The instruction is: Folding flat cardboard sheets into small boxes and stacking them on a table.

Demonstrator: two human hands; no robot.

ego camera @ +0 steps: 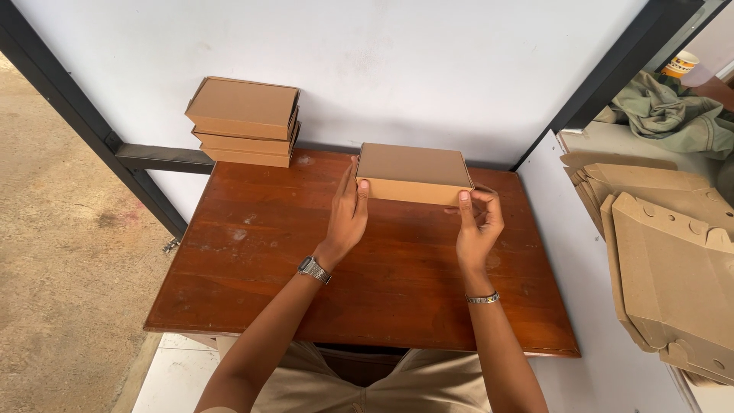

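Note:
A closed brown cardboard box (414, 171) sits near the far edge of a reddish wooden table (252, 260). My left hand (348, 216) lies flat against the box's left front corner, thumb on its front face. My right hand (479, 222) touches the right front corner with thumb and fingertips, the other fingers curled. I wear a watch on the left wrist and a bracelet on the right.
A stack of three closed cardboard boxes (245, 121) rests on a dark metal rail at the table's far left. Flat unfolded cardboard blanks (665, 260) lie piled to the right on a white surface. A white wall stands behind the table; crumpled green cloth (673, 111) lies far right.

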